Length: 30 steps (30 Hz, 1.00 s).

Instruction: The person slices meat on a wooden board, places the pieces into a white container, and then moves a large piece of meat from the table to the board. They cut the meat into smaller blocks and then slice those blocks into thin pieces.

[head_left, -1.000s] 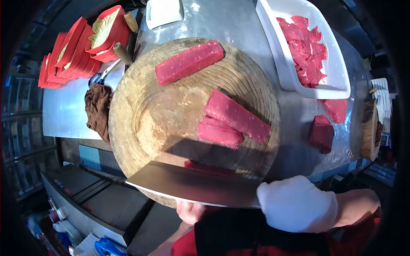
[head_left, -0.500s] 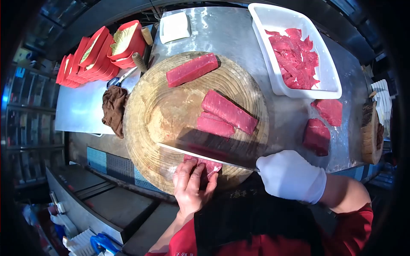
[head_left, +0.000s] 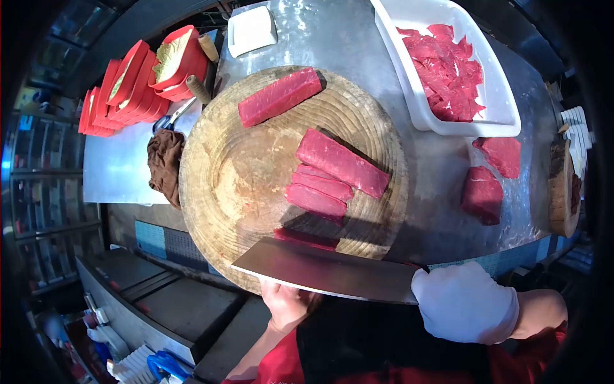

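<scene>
My right hand (head_left: 465,303), in a white glove, is closed round the handle of a wide cleaver (head_left: 326,270). The blade lies flat-side up over the near edge of the round wooden chopping block (head_left: 224,134). Under it, my bare left hand (head_left: 284,302) is mostly covered, its fingers hidden. A red meat piece (head_left: 306,239) shows just beyond the blade, beside that hand. Farther up the block are thin meat slices (head_left: 316,200), a thick strip (head_left: 344,161) touching them, and a separate long block of meat (head_left: 280,97).
A white tub (head_left: 499,83) of sliced meat stands back right, with two meat chunks (head_left: 483,195) below it. Red containers (head_left: 182,67), scissors (head_left: 171,120) and a brown cloth (head_left: 165,163) lie left. A white dish (head_left: 252,31) sits behind the block.
The cleaver and my right hand have moved toward me and rightward, and the blade has tilted to show its broad side. Another slice now lies beside the others. My left hand is now mostly covered.
</scene>
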Motion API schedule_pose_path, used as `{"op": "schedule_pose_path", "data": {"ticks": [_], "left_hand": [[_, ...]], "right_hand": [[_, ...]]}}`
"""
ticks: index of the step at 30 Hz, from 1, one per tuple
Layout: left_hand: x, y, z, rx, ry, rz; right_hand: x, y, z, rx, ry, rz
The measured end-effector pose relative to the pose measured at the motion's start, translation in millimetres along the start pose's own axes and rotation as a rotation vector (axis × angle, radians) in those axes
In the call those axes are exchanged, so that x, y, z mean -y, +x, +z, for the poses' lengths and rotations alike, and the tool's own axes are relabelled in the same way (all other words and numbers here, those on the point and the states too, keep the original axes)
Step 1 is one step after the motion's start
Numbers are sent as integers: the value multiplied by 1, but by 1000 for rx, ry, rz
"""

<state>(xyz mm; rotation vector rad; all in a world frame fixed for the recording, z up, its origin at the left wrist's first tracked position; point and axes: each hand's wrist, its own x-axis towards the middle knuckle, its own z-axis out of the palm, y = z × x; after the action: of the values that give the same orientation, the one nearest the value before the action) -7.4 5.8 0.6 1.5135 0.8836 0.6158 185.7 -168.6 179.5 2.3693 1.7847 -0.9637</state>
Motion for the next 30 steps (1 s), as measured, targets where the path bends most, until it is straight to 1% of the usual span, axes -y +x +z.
{"op": "schedule_pose_path", "data": {"ticks": [1, 3, 4, 5, 7, 8, 9, 11, 12, 13, 15, 16, 17, 19, 20, 21, 23, 24, 26, 27, 28, 29, 30], "left_hand": [[-1, -1, -2, 0, -2, -9], [-3, -4, -5, -74, -3, -28], [-11, -3, -4, -80, 101, 80], [3, -5, -11, -83, 97, 68], [10, 6, -15, 104, 316, 359], [0, -2, -22, 95, 147, 100], [-12, 10, -15, 93, 139, 89], [-27, 28, -5, 161, 523, 691], [-39, 30, -5, 172, 626, 680], [-35, 33, -3, 150, 644, 710], [-39, 31, 10, 47, 579, 625], [-42, 33, 11, 53, 668, 710], [-43, 30, 8, 73, 706, 686], [-42, 26, 7, 52, 701, 699], [-40, 24, 6, 57, 675, 679], [-37, 23, 6, 37, 650, 708], [-44, 23, 7, 78, 648, 690], [-43, 22, 8, 66, 659, 696], [-46, 22, 8, 64, 695, 715], [-47, 22, 9, 61, 723, 731], [-50, 20, 9, 58, 749, 675], [-40, 13, 5, 69, 755, 677], [-20, 4, -1, 97, 602, 468]], "right_hand": [[-1, 4, -1, 11, -51, -33], [-2, 12, -4, 36, -104, -69], [-2, 16, -6, 66, -91, -63], [-2, 21, -7, 97, -80, -57], [2, 36, -9, 88, -59, -70], [4, 45, -9, 67, -37, -84], [6, 57, -9, 79, -41, -83], [12, 85, -6, -39, 298, -59], [19, 106, 1, -114, 338, -120], [26, 123, 9, -192, 381, -177], [31, 136, 13, -343, 334, -298], [31, 133, 12, -366, 267, -297], [26, 130, 13, -381, 282, -336], [21, 110, 9, -208, 317, -192], [15, 96, 4, -56, 279, -79], [8, 83, 2, 3, 225, 13], [-13, 60, 7, -70, 137, -26], [-13, 55, 10, -71, 142, -29], [-12, 44, 16, -227, 69, -56], [-9, 38, 15, -235, 78, -51], [-6, 31, 11, -233, 91, -65], [-3, 24, 9, -228, 107, -77], [-1, 17, 7, -182, 73, -60]]}}
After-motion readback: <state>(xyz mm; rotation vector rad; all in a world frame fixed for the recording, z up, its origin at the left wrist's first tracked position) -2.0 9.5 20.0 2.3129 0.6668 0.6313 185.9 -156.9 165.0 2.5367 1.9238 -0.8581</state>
